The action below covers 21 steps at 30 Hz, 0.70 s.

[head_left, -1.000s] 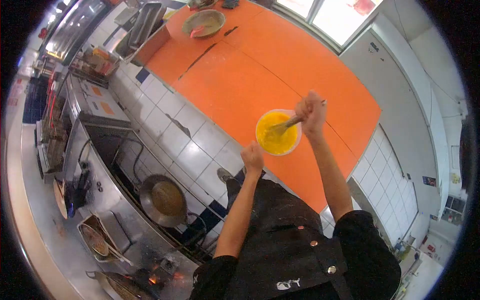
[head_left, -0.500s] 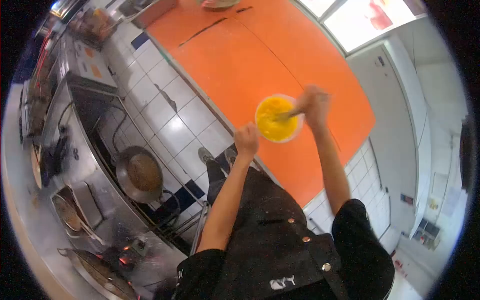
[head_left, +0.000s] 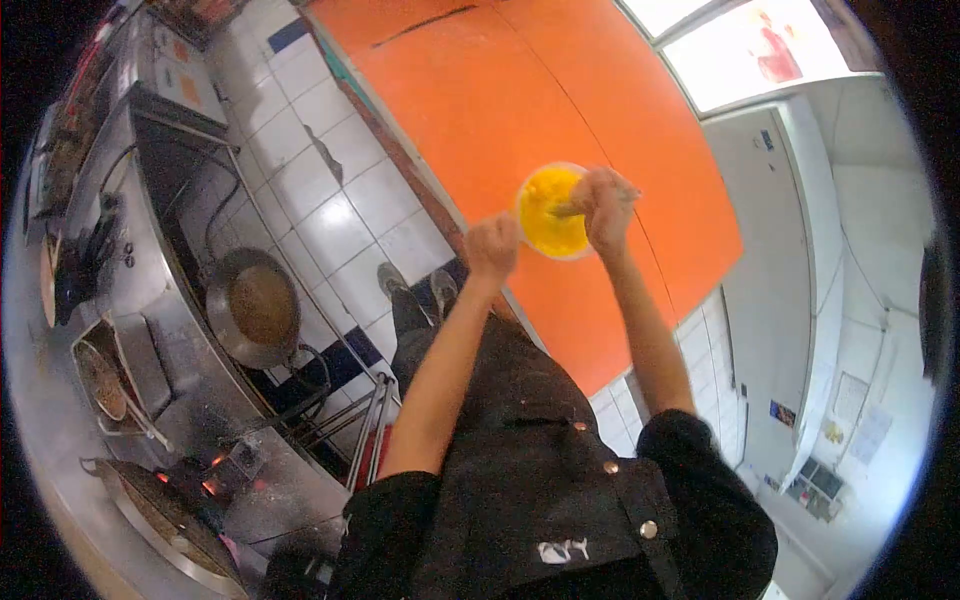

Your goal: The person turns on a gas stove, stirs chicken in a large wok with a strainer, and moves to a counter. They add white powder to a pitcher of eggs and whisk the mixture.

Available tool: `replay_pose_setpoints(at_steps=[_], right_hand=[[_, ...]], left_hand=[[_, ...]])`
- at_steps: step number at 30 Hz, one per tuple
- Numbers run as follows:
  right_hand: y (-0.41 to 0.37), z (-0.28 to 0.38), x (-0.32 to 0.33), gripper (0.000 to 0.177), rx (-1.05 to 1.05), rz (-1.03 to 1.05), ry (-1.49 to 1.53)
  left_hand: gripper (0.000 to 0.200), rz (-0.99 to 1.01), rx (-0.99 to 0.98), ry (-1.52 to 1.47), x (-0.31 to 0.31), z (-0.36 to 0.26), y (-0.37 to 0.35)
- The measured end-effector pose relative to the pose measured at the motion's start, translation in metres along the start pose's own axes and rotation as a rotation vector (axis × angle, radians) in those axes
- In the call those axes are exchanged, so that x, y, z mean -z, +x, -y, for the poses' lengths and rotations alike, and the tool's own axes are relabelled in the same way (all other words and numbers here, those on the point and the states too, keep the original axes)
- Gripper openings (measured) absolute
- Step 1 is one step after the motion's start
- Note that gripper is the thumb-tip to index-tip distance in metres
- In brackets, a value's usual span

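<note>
Two hands are at the bowl (head_left: 556,165), which sits on the orange tabletop (head_left: 480,120) in front of us. We judge the step in hand to be stirring the yellow mixture (head_left: 548,228) inside. Our right hand (head_left: 605,207) has its fingers closed around a mixing tool (head_left: 567,210), whose head is too hidden to identify. Our left hand (head_left: 493,246) is at the bowl's near left side, fingers curled; we cannot tell whether they grip the rim. The next stroke, we think, calls for a firm right grip and a steady bowl, lest the mixture slop over.

To our left, across the tiled floor (head_left: 335,225), stand a pan (head_left: 222,328) of brownish contents and a metal tray (head_left: 146,362), both well apart from the bowl. What stands in our way is mainly our right hand, which hides part of the bowl's rim.
</note>
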State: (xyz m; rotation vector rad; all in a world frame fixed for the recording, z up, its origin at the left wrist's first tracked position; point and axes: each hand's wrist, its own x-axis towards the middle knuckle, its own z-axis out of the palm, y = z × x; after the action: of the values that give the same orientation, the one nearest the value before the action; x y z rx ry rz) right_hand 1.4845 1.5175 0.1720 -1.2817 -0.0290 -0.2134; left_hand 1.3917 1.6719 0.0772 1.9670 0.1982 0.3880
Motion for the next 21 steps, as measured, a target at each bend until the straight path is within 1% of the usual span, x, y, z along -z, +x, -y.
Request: replay_pose_setpoints(at_steps=[1,2,3,4,5,6,7,8,9,10,11,12,14,15,16,17,18,19,20,21], right_hand=[[0.000,-0.010,-0.004,0.038,0.125,0.110,-0.417],[0.007,-0.006,0.002,0.038,0.135,0.125,-0.422],[0.010,0.002,0.011,0.037,0.009,0.060,-0.052],[0.018,0.006,0.010,0.035,-0.115,-0.003,0.325],[0.013,0.005,0.010,0.035,-0.115,-0.016,0.325],[0.006,0.007,0.013,0.036,-0.089,0.030,0.085],[0.018,0.005,0.003,0.036,-0.044,0.108,-0.138],[0.024,0.003,0.007,0.036,-0.041,0.128,-0.125],[0.024,0.002,0.016,0.036,-0.088,0.146,0.224],[0.018,0.005,0.017,0.036,-0.134,0.140,0.562],[0.008,0.012,0.027,0.036,-0.131,0.109,0.552],[0.007,0.025,0.036,0.037,-0.147,0.063,0.466],[0.028,0.034,0.018,0.037,-0.187,0.042,0.328],[0.034,0.028,0.037,0.035,-0.086,0.224,0.448],[0.037,0.013,0.021,0.035,-0.087,0.233,0.462],[0.025,0.005,0.010,0.034,-0.155,0.294,0.205],[0.017,0.005,0.008,0.033,-0.231,0.360,-0.060],[0.023,0.014,0.006,0.033,-0.153,0.137,0.042],[0.026,0.002,0.011,0.033,-0.158,0.162,0.039],[0.025,-0.021,0.018,0.033,-0.104,0.080,0.033]], left_hand=[[0.037,0.052,0.051,0.056,0.001,0.001,0.004],[0.041,0.093,0.105,0.111,0.001,0.002,0.009],[0.041,0.078,0.115,0.106,0.001,0.001,0.008],[0.039,0.058,0.012,0.228,0.000,0.004,0.013],[0.038,0.073,-0.092,0.349,0.001,0.006,0.006],[0.038,0.093,-0.090,0.341,-0.002,0.002,-0.007],[0.021,-0.001,-0.185,0.275,-0.005,0.002,0.001],[0.011,-0.096,-0.271,0.221,-0.002,0.004,0.008],[0.011,-0.115,-0.257,0.248,0.004,0.010,0.011],[0.008,-0.138,-0.305,0.311,0.006,0.012,0.012],[0.005,-0.127,-0.367,0.346,0.002,0.006,0.004],[0.005,-0.111,-0.368,0.329,-0.003,-0.001,-0.003],[0.001,0.024,0.033,-0.042,0.002,-0.006,0.008],[0.001,0.016,0.047,-0.035,0.004,-0.002,0.004],[0.019,-0.020,0.028,0.078,0.001,0.006,0.011],[0.038,-0.020,0.010,0.172,-0.007,0.006,0.004],[0.038,-0.003,0.016,0.158,-0.008,-0.004,-0.005],[0.038,0.029,0.087,0.089,-0.001,-0.012,0.007],[0.039,0.061,0.174,0.023,0.006,-0.014,0.010],[0.039,0.033,0.182,0.024,0.011,-0.011,0.015]])
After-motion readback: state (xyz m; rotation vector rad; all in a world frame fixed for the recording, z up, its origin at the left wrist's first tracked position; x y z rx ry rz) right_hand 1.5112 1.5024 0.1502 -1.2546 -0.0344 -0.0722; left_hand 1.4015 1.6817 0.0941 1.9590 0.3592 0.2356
